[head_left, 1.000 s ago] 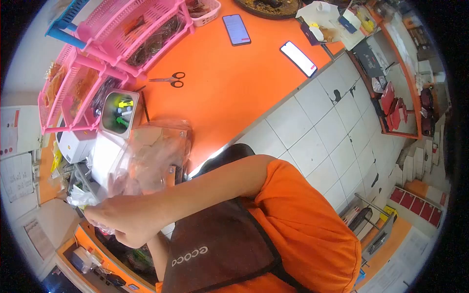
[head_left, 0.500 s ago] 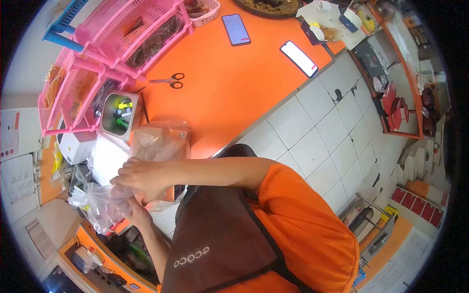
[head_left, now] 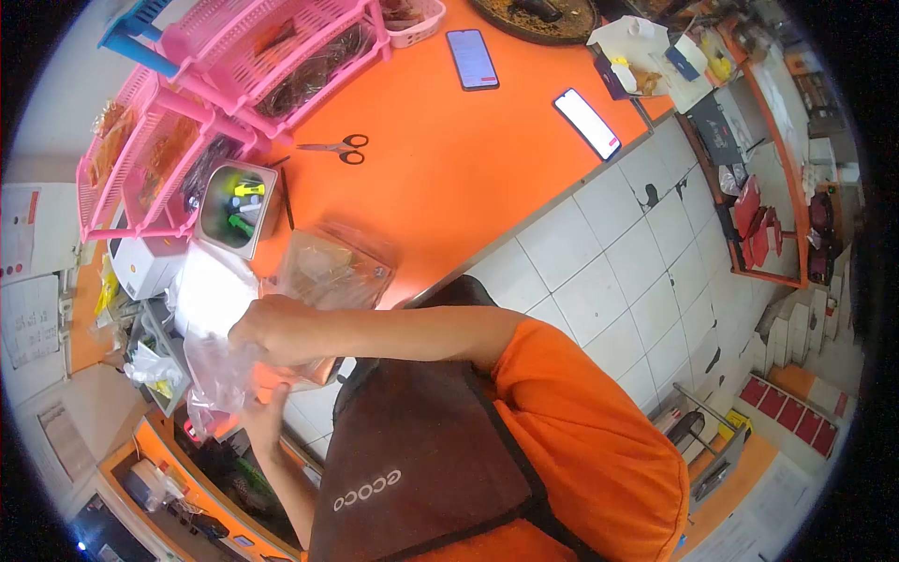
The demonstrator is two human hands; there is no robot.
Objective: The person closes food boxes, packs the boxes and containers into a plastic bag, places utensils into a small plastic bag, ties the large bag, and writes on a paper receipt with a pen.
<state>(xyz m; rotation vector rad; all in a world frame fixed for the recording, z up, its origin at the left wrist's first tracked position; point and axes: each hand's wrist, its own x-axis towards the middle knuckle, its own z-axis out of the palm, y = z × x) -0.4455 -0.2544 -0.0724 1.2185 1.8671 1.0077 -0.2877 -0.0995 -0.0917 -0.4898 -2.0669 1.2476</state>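
Observation:
My right hand [head_left: 281,330] reaches across to the left with fingers curled, shut on the top of a clear plastic bag [head_left: 217,367]. Below it, my left hand [head_left: 263,417] grips the other side of the bag, partly hidden by the film. Beyond my right wrist, another clear plastic bag or wrapped package [head_left: 330,267] lies at the table edge, slightly blurred. A white sheet or stack of paper [head_left: 217,290] is just past my fingers. Close by stands a metal container [head_left: 239,211] with markers in it.
On the orange table [head_left: 421,178] lie scissors [head_left: 339,148] and two phones [head_left: 472,60] [head_left: 587,124]. Pink basket racks [head_left: 272,66] stand at the upper left, above a white device [head_left: 148,267]. A round tray [head_left: 543,17] and an open box [head_left: 637,70] sit at the far end.
My hands have drawn slightly apart, with the bag stretched between them; a whitish bag at the left is now separately visible. The view has shifted a little.

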